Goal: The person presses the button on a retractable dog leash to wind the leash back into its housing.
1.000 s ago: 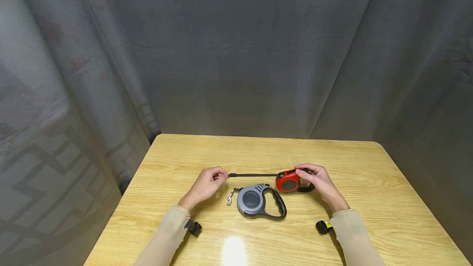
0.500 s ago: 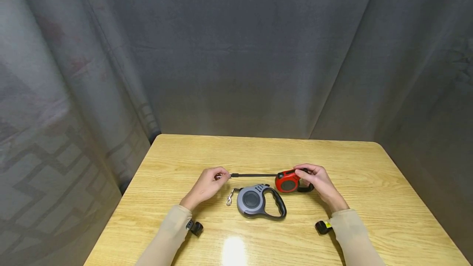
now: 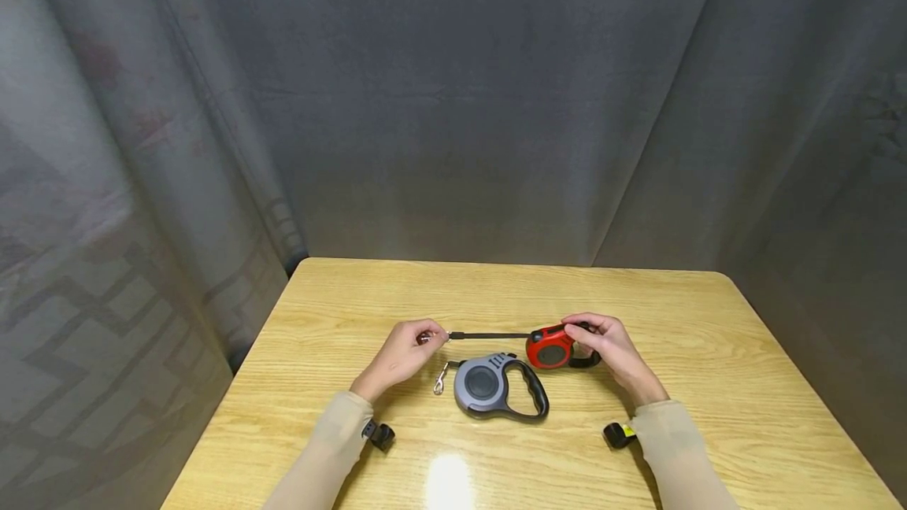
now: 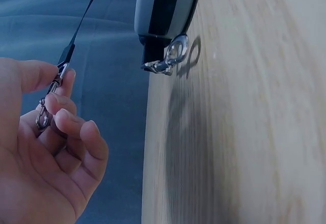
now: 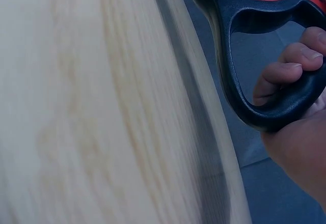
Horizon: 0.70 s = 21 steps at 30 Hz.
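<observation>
My right hand [image 3: 611, 346] grips the black handle [image 5: 295, 104] of a red retractable dog leash [image 3: 549, 347], its fingers curled through the loop. A short length of black strap [image 3: 492, 335] runs taut from the casing to my left hand [image 3: 405, 352]. Thumb and forefinger there pinch the metal snap hook [image 4: 56, 84] at the strap's end, while the other fingers curl loosely. Just in front of the strap, a grey retractable leash [image 3: 482, 382] lies on the table, handle to the right. Its own silver hook [image 3: 440, 378] rests at its left side.
Both leashes are over a light wooden table [image 3: 368, 290]. Grey curtains [image 3: 453, 116] hang behind it and at both sides. A small black camera sits on each wrist, low above the tabletop.
My left hand has moved slightly right with the hook, and the strap between the hands is shorter. The red leash has shifted a touch left. The grey leash has stayed put.
</observation>
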Motion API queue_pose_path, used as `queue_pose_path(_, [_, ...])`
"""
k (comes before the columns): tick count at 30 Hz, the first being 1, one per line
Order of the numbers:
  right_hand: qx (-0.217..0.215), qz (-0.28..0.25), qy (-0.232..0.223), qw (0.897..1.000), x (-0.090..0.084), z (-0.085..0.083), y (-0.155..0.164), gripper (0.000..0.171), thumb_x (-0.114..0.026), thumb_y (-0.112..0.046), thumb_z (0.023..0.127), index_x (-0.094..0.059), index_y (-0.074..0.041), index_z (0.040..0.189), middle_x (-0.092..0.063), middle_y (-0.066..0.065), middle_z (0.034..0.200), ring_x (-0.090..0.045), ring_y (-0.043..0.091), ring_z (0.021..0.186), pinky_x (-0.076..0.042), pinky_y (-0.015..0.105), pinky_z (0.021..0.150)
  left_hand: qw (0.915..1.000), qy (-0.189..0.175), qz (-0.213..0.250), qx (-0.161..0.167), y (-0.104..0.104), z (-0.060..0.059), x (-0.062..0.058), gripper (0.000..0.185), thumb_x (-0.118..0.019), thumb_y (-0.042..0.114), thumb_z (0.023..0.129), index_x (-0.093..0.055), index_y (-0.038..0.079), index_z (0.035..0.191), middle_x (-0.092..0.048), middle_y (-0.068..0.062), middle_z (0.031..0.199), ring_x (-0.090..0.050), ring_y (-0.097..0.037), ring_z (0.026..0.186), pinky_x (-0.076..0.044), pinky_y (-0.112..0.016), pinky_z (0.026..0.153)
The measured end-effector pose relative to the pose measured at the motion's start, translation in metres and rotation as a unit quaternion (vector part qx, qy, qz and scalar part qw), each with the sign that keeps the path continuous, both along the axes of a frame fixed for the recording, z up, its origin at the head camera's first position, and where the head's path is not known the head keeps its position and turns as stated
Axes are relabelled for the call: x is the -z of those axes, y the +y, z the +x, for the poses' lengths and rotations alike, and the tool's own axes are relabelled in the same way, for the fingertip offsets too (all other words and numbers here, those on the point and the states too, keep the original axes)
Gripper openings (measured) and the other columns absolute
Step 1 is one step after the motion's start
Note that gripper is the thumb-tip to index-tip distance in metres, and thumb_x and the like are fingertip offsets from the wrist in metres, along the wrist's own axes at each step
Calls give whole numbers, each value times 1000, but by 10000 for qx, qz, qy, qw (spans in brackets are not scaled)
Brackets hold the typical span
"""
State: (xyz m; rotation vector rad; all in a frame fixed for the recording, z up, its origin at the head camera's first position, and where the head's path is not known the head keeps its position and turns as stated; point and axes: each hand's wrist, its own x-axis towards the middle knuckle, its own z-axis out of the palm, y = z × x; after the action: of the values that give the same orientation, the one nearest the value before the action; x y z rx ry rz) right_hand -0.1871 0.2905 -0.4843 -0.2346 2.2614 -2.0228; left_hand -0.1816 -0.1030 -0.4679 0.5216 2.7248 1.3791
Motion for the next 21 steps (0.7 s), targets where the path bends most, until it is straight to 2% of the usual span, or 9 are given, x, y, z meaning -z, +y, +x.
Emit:
queue_pose_path(6, [7, -81, -68, 9999, 0, 2, -1, 18, -70, -7, 101, -76, 4, 114, -67, -8, 74, -52, 9, 62, -46, 26, 63, 10000, -48, 2, 39, 1, 2, -1, 14, -67, 22, 105, -80, 19, 104, -77, 1, 94, -61, -7, 79, -50, -23, 74])
queue_pose_path(14, [-52, -36, -6, 10000, -1, 1, -3, 22, -70, -7, 101, -74, 9, 116, -65, -9, 73, -51, 8, 62, -45, 25, 63, 9997, -108, 32, 200, 6, 2, -2, 16, -66, 25, 105, -80, 17, 108, -78, 3, 100, -63, -7, 84, -52, -24, 77])
queue_pose_path(21, [-84, -33, 24, 10000, -1, 0, -4, 20, -70, -7, 101, -76, 6, 115, -66, -7, 73, -51, 9, 62, -46, 26, 62, 9997, -92, -56, 209, 11, 2, -3, 16, -66, 25, 105, -80, 18, 109, -78, 3, 102, -64, -7, 86, -53, -24, 79])
